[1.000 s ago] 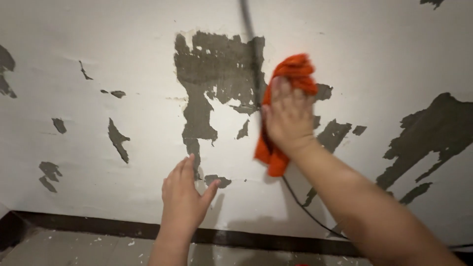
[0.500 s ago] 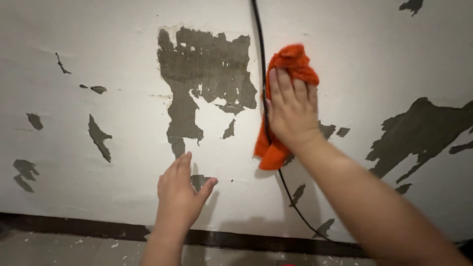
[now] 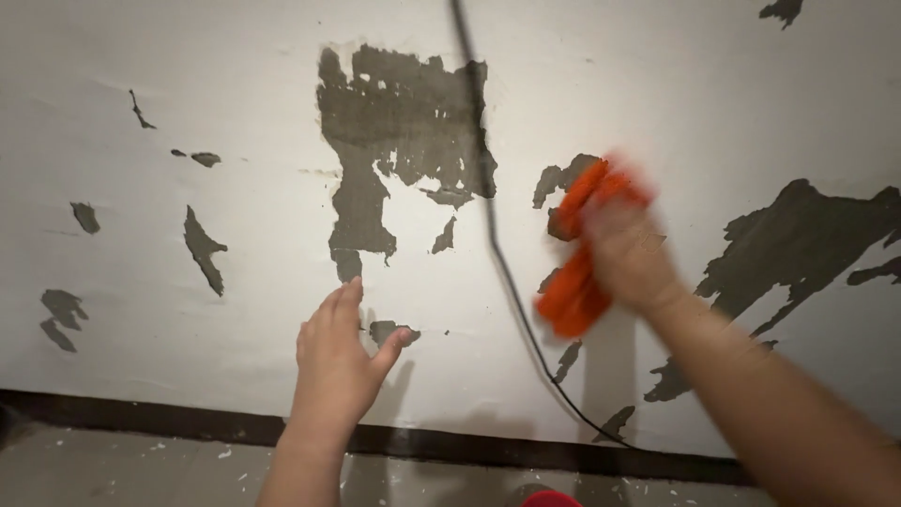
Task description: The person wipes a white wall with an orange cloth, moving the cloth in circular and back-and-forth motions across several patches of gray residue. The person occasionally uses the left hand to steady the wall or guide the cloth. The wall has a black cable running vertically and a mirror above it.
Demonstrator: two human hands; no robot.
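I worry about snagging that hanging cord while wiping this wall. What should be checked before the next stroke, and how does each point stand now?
1. Orange cloth under the right hand, pressed to the wall: ok, though blurred.
2. Cloth apart from the black cord: ok, the cord hangs just to its left.
3. Left hand flat on the wall, bracing: ok, fingers spread, holding nothing.
4. Left hand apart from the cord: ok.
5. Grip on the cloth firm: cannot tell, motion blur hides the fingers.
6. Loose paint around the bare grey patches: cannot tell.
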